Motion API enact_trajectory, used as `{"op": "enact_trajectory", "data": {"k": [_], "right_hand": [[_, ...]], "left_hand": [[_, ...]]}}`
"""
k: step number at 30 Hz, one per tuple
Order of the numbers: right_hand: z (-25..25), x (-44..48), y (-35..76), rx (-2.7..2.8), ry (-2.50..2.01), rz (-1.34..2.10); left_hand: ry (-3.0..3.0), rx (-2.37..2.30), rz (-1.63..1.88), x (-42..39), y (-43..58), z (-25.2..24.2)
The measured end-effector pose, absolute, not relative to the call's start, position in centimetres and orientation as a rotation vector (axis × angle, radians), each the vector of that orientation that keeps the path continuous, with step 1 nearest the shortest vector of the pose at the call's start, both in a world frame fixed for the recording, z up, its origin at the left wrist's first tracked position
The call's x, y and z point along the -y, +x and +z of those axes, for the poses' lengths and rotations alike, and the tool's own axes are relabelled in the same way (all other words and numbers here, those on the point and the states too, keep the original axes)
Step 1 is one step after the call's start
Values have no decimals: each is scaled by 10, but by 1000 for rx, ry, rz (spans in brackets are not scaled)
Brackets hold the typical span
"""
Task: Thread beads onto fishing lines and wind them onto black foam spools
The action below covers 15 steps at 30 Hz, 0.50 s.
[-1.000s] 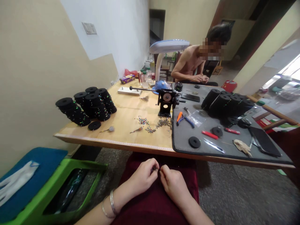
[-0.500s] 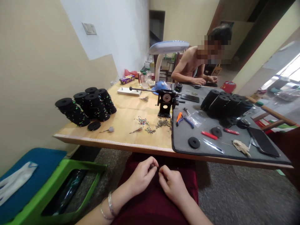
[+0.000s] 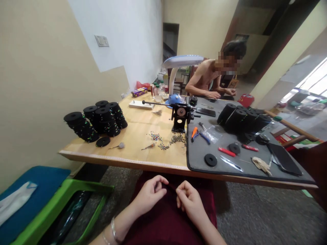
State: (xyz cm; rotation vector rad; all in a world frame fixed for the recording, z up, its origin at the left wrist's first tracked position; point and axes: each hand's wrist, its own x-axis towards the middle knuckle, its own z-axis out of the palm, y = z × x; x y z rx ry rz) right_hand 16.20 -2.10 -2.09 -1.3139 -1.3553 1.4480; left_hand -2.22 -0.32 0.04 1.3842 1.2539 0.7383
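Note:
Both my hands rest over my lap on dark red cloth (image 3: 168,221), below the table's front edge. My left hand (image 3: 150,194) is curled, with thumb and fingertips pinched together; a metal bangle circles its wrist. My right hand (image 3: 189,200) is also curled with fingers bent inward, a short gap from the left. What either pinch holds is too small to see. On the wooden table (image 3: 122,158) above lie scattered small beads and metal bits (image 3: 166,141) next to a black hand-crank winder (image 3: 180,115).
Stacks of black spools (image 3: 97,119) stand at the table's left, more (image 3: 242,117) on the grey mat (image 3: 199,163) with pliers (image 3: 199,133), a black disc (image 3: 211,159) and red tools. A desk lamp (image 3: 178,68) and a person sit at the far end. A green stool (image 3: 63,211) stands left.
My two hands have drawn slightly apart and lower on my lap; before, their fingertips met. The view has tilted down a little. The person at the far end shifted their arms.

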Motion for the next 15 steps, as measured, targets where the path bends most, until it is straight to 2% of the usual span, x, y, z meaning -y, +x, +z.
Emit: {"op": "enact_trajectory", "data": {"k": [9,15], "right_hand": [[-16,26,163,1725,-1327,1053],[-16,21,169,1583,-1242,1273]], "left_hand": [[1103,-1141,786,1,2,3],[1210,-1239,858,-1,-3,13]]}}
